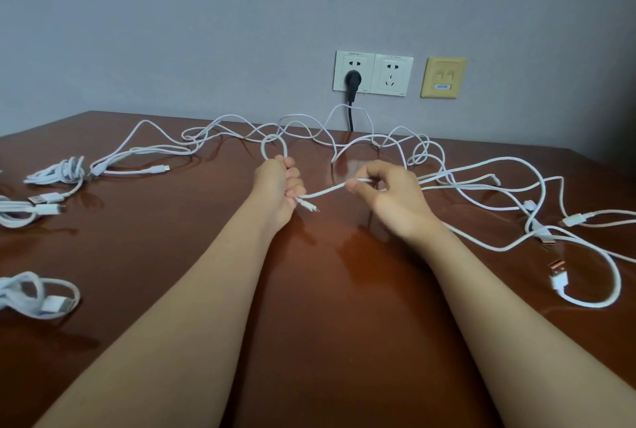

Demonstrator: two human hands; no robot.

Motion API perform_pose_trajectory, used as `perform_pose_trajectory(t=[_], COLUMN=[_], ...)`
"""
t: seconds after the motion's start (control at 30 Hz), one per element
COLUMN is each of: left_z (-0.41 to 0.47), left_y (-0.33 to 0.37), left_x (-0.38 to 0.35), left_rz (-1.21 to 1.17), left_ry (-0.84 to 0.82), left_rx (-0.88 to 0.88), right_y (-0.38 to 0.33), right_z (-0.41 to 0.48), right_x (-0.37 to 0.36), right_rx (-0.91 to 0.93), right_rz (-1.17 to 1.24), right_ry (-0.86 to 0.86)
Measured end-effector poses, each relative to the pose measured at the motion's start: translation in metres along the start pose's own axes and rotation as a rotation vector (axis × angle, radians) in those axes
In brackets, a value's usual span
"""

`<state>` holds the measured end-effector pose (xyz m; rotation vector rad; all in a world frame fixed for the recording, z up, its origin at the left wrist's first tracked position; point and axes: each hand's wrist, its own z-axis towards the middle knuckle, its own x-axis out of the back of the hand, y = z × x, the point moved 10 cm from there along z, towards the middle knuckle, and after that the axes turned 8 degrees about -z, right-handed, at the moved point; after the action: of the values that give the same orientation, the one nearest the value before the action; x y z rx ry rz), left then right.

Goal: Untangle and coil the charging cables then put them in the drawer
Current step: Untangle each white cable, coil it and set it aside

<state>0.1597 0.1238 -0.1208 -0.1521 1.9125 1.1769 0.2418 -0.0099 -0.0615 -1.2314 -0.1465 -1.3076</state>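
Several white charging cables (481,183) lie tangled across the back and right of the brown table (327,290). My left hand (280,186) is closed around one white cable (327,190); a small loop (273,145) rises above the fist and a plug end (308,206) sticks out below it. My right hand (389,193) pinches the same cable between thumb and fingers a short way to the right. Coiled white cables sit at the left: one bundle (56,171), another (24,209) and one near the front (34,295).
Two white wall sockets (373,73) with a black plug (351,81) and its black cord are on the wall behind, beside a yellow data socket (443,77). Loose USB plugs (557,276) lie at the right. No drawer is in view.
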Motion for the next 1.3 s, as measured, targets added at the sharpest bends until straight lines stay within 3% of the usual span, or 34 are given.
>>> perform_pose_trajectory(t=[0.07, 0.17, 0.3, 0.5, 0.63, 0.87, 1.0, 1.2, 1.3], left_z=[-0.004, -0.012, -0.019, -0.029, -0.036, -0.033, -0.027, -0.022, -0.025], left_y=[-0.004, -0.014, -0.034, -0.051, -0.052, -0.050, -0.037, -0.031, -0.034], left_x=[-0.003, -0.015, -0.034, -0.042, -0.044, -0.046, -0.039, -0.035, -0.041], left_rz=[0.260, 0.637, 0.873, 0.730, 0.752, 0.546, 0.469, 0.771, 0.897], left_ry=[0.005, -0.055, -0.240, -0.471, -0.517, -0.505, -0.450, -0.332, -0.357], left_rx=[-0.003, 0.001, 0.069, 0.253, 0.291, 0.280, 0.232, 0.080, 0.036], right_y=[-0.001, -0.006, -0.008, 0.004, 0.004, 0.011, 0.019, 0.014, 0.002], right_z=[0.000, 0.001, 0.002, 0.004, 0.005, 0.004, 0.005, 0.007, 0.005], right_x=[-0.002, -0.003, 0.001, 0.015, 0.009, -0.009, -0.010, 0.020, 0.028], right_rx=[-0.025, 0.011, 0.021, -0.046, -0.042, -0.060, -0.085, -0.054, 0.012], right_rz=[0.177, 0.234, 0.263, 0.216, 0.171, 0.288, 0.143, 0.101, 0.004], right_ry=[-0.021, 0.009, 0.090, 0.219, 0.150, 0.021, 0.020, 0.264, 0.288])
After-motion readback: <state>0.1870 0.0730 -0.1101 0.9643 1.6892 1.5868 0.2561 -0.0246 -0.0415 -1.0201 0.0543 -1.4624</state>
